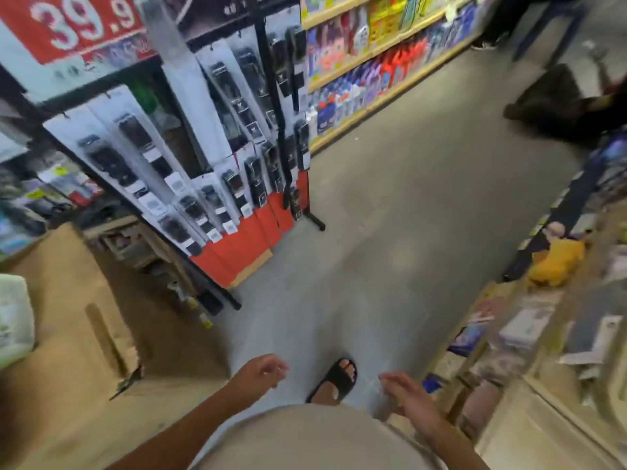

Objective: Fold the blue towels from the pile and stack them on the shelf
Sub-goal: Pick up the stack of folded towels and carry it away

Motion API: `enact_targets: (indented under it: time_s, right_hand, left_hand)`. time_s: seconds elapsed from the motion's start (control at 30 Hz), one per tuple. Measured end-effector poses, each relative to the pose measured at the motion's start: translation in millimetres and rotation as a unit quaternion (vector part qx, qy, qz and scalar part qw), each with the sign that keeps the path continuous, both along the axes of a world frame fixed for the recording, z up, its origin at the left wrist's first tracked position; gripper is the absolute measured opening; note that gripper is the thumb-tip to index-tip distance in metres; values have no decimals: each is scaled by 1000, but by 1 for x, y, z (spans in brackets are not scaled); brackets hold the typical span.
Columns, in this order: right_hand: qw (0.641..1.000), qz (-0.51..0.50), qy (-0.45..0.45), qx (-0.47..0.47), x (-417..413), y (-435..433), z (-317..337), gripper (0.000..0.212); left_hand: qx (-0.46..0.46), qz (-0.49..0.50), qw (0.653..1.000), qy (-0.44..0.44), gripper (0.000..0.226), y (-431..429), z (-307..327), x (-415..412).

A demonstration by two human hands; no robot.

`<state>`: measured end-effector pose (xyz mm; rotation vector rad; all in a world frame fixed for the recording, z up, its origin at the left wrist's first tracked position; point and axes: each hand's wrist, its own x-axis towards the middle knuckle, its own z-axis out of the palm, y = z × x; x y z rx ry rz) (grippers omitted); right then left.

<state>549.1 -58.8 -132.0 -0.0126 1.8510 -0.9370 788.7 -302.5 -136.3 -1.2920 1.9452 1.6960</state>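
No blue towel and no towel pile shows in the head view. My left hand hangs low in front of me with loosely curled fingers and holds nothing. My right hand is at the same height, fingers relaxed, also with nothing in it. Both hands hover above the grey floor of a shop aisle. My foot in a black sandal is on the floor between them. The picture is blurred by motion.
A black rack of hanging packaged goods stands left of the aisle. A cardboard box sits at the lower left. Product shelves run along the far left, a low display of goods on the right. A dark heap lies far right.
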Motion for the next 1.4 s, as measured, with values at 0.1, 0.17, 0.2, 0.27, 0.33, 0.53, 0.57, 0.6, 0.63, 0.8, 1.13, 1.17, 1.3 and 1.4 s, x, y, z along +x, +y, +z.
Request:
enact_targets:
  time_s: [0.1,0.17,0.2,0.27,0.33,0.53,0.57,0.6,0.63,0.8,1.13,1.17,1.3,1.4]
  right_hand:
    - [1000,5,4,-25,-64,-42,9,10]
    - [1000,-4,3,-30,-101,-63,18,13]
    - [999,-6,-2,-38,-118,-71,21,14]
    - [999,-29,-6,-38,-149,-81,25,15]
    - [998,-60,-11,-36,-176,-83,25,16]
    - [979,-204,-6,-10,-258,-80,23,16]
    - [973,-231,-2,-4,-274,-81,28,14]
    - [964,-265,-1,-3,-291,-83,35,13]
    - [954,-300,4,-8,-308,-84,44,12]
    - [894,-434,78,-76,-404,-73,99,14]
    - [697,-641,302,-115,-526,16,200,27]
    - [664,-669,315,-109,-532,26,203,33]
    - [549,-769,311,-102,-553,61,195,23]
    - [509,-819,239,-119,-567,76,183,8]
  left_hand:
    - [-8,29,999,12,12,-26,4,-48]
    - [-4,58,998,25,13,-41,10,-86]
    - [0,69,997,32,14,-49,13,-108]
    - [17,65,997,42,15,-66,19,-157]
    - [24,19,999,40,12,-83,19,-212]
    - [24,-182,983,32,14,-134,12,-405]
    - [24,-225,973,35,16,-139,14,-441]
    - [24,-264,963,38,17,-142,18,-478]
    - [28,-301,952,42,17,-144,23,-516]
    - [25,-479,868,124,21,-107,74,-708]
    - [-24,-651,663,369,17,83,226,-932]
    - [-32,-648,655,386,19,98,235,-941]
    - [-62,-633,637,434,39,146,253,-977]
    - [-132,-667,613,404,68,183,258,-1011]
